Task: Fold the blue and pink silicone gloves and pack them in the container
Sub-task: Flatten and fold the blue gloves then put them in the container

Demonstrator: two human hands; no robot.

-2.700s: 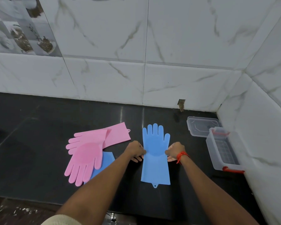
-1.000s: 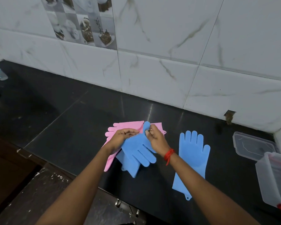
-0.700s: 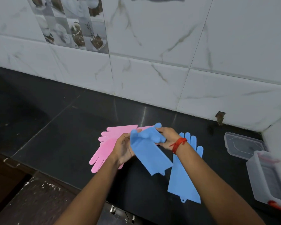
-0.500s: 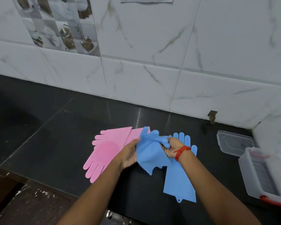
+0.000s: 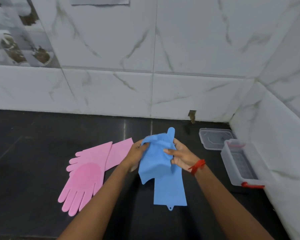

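Pinching one blue glove [image 5: 154, 158] between them, both hands hold it crumpled just above the bench [image 5: 33, 144]: the left hand [image 5: 135, 153] grips its left edge, the right hand [image 5: 180, 156] its right edge, cuff hanging toward the person. Directly beneath lies the second blue glove [image 5: 170, 191], long axis running from the wall toward the person, cuff nearest. The pink gloves [image 5: 90, 170] lie overlapped left of the held glove, well clear of it. The container [image 5: 239, 163] sits open to the right of that glove, nearer the right hand, its lid [image 5: 215, 138] just behind; judging by this, folding is barely begun
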